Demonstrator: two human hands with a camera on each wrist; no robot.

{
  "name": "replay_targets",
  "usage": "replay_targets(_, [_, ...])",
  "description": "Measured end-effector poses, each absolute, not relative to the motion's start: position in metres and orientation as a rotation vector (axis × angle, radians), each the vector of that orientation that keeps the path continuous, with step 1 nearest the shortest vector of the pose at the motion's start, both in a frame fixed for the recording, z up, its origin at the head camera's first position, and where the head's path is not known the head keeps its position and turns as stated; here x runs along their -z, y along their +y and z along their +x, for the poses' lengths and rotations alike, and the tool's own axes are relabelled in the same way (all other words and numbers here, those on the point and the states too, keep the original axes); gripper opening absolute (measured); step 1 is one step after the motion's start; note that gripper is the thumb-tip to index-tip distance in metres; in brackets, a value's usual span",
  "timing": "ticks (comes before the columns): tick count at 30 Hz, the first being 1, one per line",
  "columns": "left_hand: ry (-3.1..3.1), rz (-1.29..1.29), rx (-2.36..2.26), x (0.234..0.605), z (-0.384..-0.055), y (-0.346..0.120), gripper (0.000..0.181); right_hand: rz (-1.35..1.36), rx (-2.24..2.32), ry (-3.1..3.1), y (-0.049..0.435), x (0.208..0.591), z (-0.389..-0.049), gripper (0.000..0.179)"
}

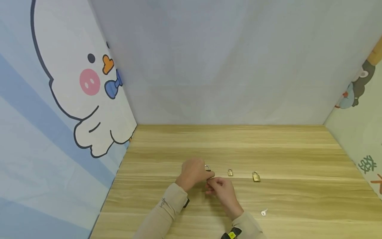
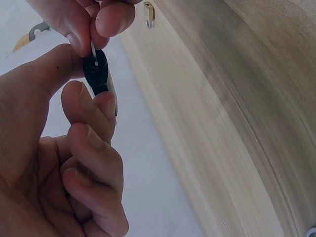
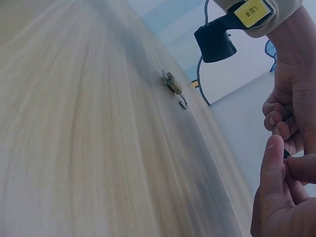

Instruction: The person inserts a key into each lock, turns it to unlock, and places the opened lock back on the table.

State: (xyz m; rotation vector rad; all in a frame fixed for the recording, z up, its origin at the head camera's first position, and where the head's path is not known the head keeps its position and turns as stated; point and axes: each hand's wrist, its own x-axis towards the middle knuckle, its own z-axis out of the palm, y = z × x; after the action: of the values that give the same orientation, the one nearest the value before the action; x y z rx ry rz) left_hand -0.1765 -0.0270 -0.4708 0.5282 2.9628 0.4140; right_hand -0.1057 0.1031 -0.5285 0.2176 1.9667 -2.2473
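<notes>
My left hand holds a black padlock between thumb and fingers, its keyhole end turned towards my right hand. Silver shackle shows beyond the left fingers in the head view. With thumb and forefinger, the right hand pinches a small silver key, whose blade meets the padlock's end at the keyhole. Most of the key's head is hidden by the fingertips. Both hands meet just above the wooden table. In the right wrist view the fingers cover nearly all of the padlock.
A small brass padlock and a larger brass one stand right of the hands. Nearer the front right lies a silver key. A padlock with a key in it shows on the table. Printed curtains enclose the sides.
</notes>
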Motion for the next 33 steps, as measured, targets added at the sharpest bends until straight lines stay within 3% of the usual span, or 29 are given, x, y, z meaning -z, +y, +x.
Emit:
replay_targets(21, [2.946,0.507,-0.481,0.467,-0.172,-0.032,0.053,0.276,2.360,1.820,0.095,0.528,-0.104,0.022])
replay_targets(33, [2.884,0.534,-0.592,0.458,-0.171,-0.036,0.050,0.305,2.554,1.390,0.088,0.525,-0.101,0.018])
